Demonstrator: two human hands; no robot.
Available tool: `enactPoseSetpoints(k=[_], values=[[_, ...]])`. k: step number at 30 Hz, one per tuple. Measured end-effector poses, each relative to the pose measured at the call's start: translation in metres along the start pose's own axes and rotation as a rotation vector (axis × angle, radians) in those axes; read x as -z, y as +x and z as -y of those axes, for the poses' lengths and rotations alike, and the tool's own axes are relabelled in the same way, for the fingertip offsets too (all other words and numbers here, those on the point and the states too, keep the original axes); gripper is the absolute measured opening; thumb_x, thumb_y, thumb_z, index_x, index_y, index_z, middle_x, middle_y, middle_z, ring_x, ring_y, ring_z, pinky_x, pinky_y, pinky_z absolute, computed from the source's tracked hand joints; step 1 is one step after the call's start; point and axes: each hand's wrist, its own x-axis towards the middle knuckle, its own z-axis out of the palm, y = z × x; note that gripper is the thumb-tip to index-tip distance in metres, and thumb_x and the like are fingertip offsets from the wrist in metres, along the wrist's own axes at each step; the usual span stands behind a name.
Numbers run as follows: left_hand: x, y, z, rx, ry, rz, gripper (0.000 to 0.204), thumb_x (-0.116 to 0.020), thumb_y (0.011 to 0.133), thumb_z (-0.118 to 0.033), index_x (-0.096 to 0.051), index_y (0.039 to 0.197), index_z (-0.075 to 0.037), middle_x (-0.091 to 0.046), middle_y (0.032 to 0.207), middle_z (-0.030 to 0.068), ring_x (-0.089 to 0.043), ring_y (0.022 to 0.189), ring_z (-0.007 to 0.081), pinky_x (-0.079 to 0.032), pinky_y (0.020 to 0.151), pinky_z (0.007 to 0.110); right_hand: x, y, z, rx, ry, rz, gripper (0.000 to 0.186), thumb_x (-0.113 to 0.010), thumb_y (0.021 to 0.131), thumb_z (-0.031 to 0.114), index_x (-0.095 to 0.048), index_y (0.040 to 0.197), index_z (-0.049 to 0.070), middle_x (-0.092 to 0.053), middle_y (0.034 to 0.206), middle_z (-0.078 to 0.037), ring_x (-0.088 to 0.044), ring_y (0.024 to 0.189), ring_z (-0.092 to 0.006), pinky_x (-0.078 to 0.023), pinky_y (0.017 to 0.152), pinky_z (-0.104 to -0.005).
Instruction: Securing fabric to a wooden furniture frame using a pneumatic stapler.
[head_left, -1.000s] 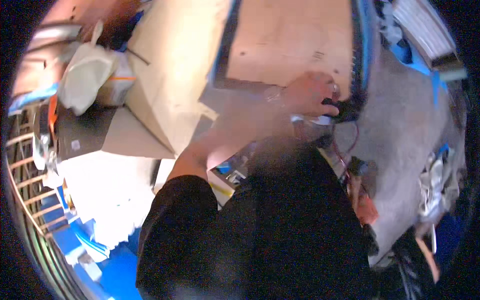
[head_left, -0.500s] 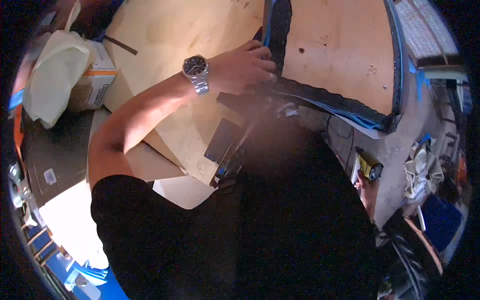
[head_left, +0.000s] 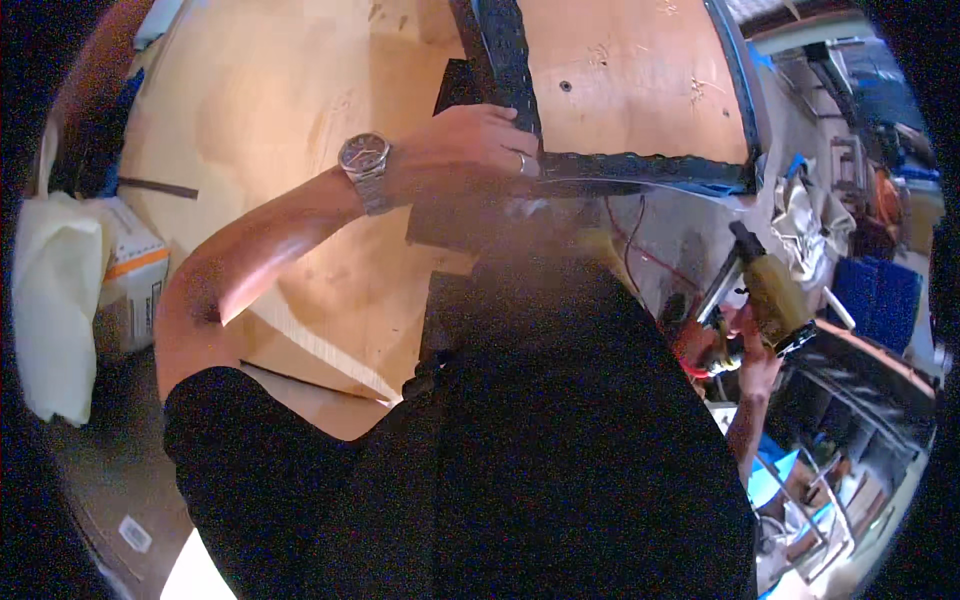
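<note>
My left hand (head_left: pixel 480 140), with a metal watch and a ring, is closed over the black-strip edge (head_left: pixel 515 95) of a wooden panel (head_left: pixel 635 85) in the upper middle. The panel has dark, stapled strips along its sides and small holes. My right hand (head_left: pixel 752 335), at the lower right, grips a yellow-and-black power staple gun (head_left: pixel 768 290) with hose fittings, held below the panel's right corner. A larger pale plywood sheet (head_left: pixel 240 120) lies beneath and left of my left hand, with dark rectangular pieces near my wrist.
A cardboard box (head_left: pixel 138 308) and cream soft material (head_left: pixel 55 320) sit at the left. A red hose (head_left: pixel 665 272) hangs below the panel. Crumpled cloth (head_left: pixel 808 225), a blue board (head_left: pixel 870 300) and scattered frames and scraps crowd the right side.
The staple gun in my right hand has risen from low at the right to nearer the panel. My left hand moved left onto the panel's side edge. The view has shifted.
</note>
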Motion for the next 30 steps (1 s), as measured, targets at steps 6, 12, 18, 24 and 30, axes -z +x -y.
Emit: enactPoseSetpoints(k=[6,12,18,24,30], values=[[-0.003,0.001,0.015,-0.016,-0.010,-0.098,0.023,-0.068,0.067,-0.008,-0.062,0.089,-0.013,-0.060,0.101,0.0057,-0.053,0.112,0.0256,-0.032,0.107,0.050,-0.058,-0.018,0.053,-0.041,0.195,0.186,0.038,-0.069,0.082,0.015,-0.058,0.116,0.003,-0.064,0.108,-0.007,-0.061,0.095,-0.0189,-0.050,0.084,-0.0324],[-0.029,0.000,0.026,0.114,0.134,-0.347,0.011,-0.064,0.081,-0.024,-0.063,0.088,-0.014,-0.055,0.122,0.0000,-0.040,0.129,0.0227,-0.013,0.111,0.059,-0.130,-0.001,0.123,0.025,0.341,0.365,0.059,-0.074,0.077,0.006,-0.040,0.125,-0.001,-0.057,0.121,-0.014,-0.059,0.108,-0.0220,-0.048,0.093,-0.0361],[-0.044,-0.004,0.030,0.193,0.064,-0.398,0.014,-0.062,0.085,-0.025,-0.061,0.085,-0.011,-0.055,0.126,0.0015,-0.038,0.132,0.0213,-0.008,0.112,0.058,-0.165,0.012,0.150,-0.057,0.427,0.368,0.041,-0.075,0.079,0.014,-0.058,0.111,-0.003,-0.066,0.108,-0.010,-0.063,0.098,-0.0163,-0.050,0.087,-0.0310],[-0.048,-0.002,0.030,0.209,0.041,-0.424,0.017,-0.063,0.084,-0.018,-0.052,0.075,-0.010,-0.056,0.127,0.0046,-0.038,0.133,0.0268,-0.010,0.113,0.056,-0.170,0.016,0.156,0.060,0.214,0.359,0.042,-0.075,0.078,0.014,-0.058,0.113,-0.002,-0.066,0.108,-0.010,-0.064,0.098,-0.0171,-0.050,0.087,-0.0300],[-0.053,-0.002,0.035,0.168,0.080,-0.463,0.010,-0.059,0.085,-0.020,-0.058,0.086,-0.010,-0.056,0.122,0.0012,-0.042,0.130,0.0200,-0.010,0.112,0.058,-0.176,0.021,0.153,0.173,0.052,0.361,0.046,-0.075,0.076,0.010,-0.055,0.115,-0.002,-0.065,0.108,-0.011,-0.064,0.097,-0.0186,-0.050,0.087,-0.0306]])
